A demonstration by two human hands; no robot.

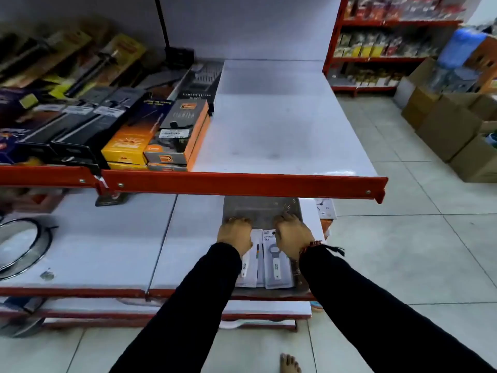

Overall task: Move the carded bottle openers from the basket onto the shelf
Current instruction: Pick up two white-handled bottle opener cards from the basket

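Note:
A grey basket (262, 208) sits on the lower white shelf (107, 251), partly under the upper shelf's red front rail (242, 184). Inside it lie white carded bottle openers in two side-by-side stacks, the left stack (248, 267) and the right stack (277, 265). My left hand (234, 232) has its fingers curled over the far end of the left stack. My right hand (291, 234), with a thread band on its wrist, is curled the same way over the right stack. The fingertips are hidden. The upper white shelf (282, 125) is bare on its right half.
Boxed lighters (174, 130) and other carded goods fill the upper shelf's left half. A round metal rim (18, 246) lies at the lower shelf's left. Cardboard boxes (451, 130) stand on the tiled floor to the right. A bare foot (289, 363) is below.

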